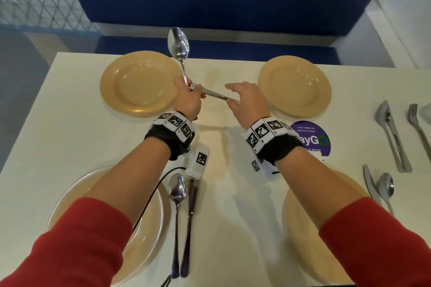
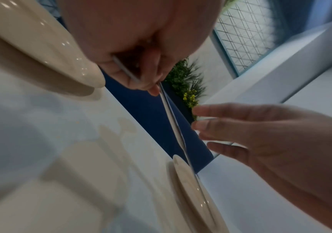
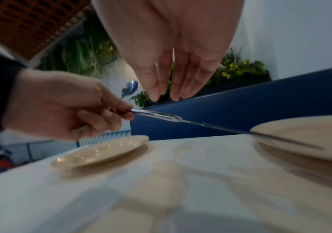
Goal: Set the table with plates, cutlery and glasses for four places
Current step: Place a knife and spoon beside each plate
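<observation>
Steel spoon (image 1: pixel 179 45) and knife (image 1: pixel 211 93) sit gripped in the left hand (image 1: pixel 186 98), left of the far right plate (image 1: pixel 295 86); right hand (image 1: pixel 247 102) hovers beside it, fingers straight, holding nothing.

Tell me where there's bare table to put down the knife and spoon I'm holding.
Bare strip between the two far plates, under your hands. Also left of the far-left plate. Crowded: right edge, with spare cutlery, and between the near plates.

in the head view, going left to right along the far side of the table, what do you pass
far left plate → spoon held up by the left hand → knife → right hand → far right plate
</observation>
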The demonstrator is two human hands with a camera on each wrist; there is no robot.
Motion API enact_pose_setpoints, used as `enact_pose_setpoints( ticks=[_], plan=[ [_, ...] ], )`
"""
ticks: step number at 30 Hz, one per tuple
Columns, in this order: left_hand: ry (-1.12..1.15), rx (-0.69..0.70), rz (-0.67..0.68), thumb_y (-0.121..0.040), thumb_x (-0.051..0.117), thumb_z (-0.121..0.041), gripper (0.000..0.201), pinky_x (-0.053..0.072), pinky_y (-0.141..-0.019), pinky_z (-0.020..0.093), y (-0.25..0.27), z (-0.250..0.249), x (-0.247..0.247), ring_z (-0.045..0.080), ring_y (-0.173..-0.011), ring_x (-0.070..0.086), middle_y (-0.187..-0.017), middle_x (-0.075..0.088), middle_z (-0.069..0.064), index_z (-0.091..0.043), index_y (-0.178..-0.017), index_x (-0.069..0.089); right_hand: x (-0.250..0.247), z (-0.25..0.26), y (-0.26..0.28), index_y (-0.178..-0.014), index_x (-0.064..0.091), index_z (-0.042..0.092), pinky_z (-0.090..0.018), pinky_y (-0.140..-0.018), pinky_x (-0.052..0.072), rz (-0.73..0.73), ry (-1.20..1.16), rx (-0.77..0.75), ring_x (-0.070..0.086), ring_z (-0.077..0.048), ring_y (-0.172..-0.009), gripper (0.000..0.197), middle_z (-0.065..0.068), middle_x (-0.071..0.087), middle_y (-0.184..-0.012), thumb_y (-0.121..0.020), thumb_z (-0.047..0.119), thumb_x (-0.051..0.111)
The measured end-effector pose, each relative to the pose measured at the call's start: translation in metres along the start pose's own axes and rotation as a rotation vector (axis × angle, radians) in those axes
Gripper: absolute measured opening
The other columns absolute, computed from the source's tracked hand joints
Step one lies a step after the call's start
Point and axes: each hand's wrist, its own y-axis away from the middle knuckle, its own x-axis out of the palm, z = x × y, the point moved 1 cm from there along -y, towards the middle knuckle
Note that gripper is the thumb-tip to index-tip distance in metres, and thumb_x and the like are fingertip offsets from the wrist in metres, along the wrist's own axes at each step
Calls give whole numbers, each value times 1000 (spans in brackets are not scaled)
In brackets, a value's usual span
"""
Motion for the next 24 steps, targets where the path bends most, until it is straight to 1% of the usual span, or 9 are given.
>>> enact_pose_setpoints(
  ticks=[1,2,4,5,8,12,15,19,24],
  plan=[
    [-12,-4,17,-97,38,-18,12,28,-42,21,-2,1,2,12,-49,35,-76,55,-2,-19,-101,26,2,-3,-6,-129,55,18,-33,-95,40,76,104,11,50,-25,-117,36,-7,60,-121,-93,20,54],
    [-13,-19,33,-97,38,-18,13,27,-42,20,-3,1,4,12,-48,34,-74,54,-2,-19,-101,26,6,-7,-12,-125,58,16,-35,-90,42,148,181,31,53,-28,-115,32,-9,61,-119,-94,20,53],
    [-4,-53,50,-97,39,-17,14,26,-40,18,-7,3,8,12,-46,32,-72,54,-2,-20,-102,26,15,-11,-21,-110,65,12,-33,-74,44,238,274,52,60,-31,-100,22,-13,65,-106,-93,20,54],
    [0,-62,52,-97,40,-17,15,26,-39,18,-9,3,9,12,-46,32,-72,54,-2,-20,-102,26,19,-12,-25,-106,66,10,-32,-71,43,258,287,59,60,-32,-93,20,-14,66,-102,-93,19,55],
    [16,-70,50,-97,42,-19,16,25,-35,15,-14,4,10,11,-45,33,-73,56,-2,-19,-105,27,25,-16,-36,-103,69,9,-32,-70,45,279,264,109,53,-29,-79,20,-15,66,-98,-91,21,57],
    [36,-104,-2,-99,39,-33,22,27,-32,12,-21,6,10,10,-43,37,-81,63,-5,-16,-111,32,25,-27,-60,-102,68,8,-30,-66,43,261,234,237,54,-26,-74,25,-13,68,-95,-88,28,63],
    [72,-169,-6,-101,34,-23,15,25,-32,13,-27,14,10,10,-42,35,-80,64,-2,-13,-111,39,28,-39,-76,-101,67,5,-28,-64,44,248,210,314,54,-26,-70,26,-14,66,-87,-86,26,66],
    [30,-209,73,-97,36,-15,18,24,-37,17,-27,26,6,11,-44,38,-78,63,-5,-19,-112,47,35,-46,-92,-94,66,1,-26,-62,42,260,214,389,54,-26,-68,23,-8,55,-70,-84,22,67],
    [14,-214,102,-96,38,-15,20,24,-39,17,-28,32,3,11,-46,40,-77,63,-6,-21,-112,49,40,-52,-101,-97,69,3,-27,-65,45,245,175,396,58,-27,-76,27,-14,68,-95,-81,24,71]
  ],
)
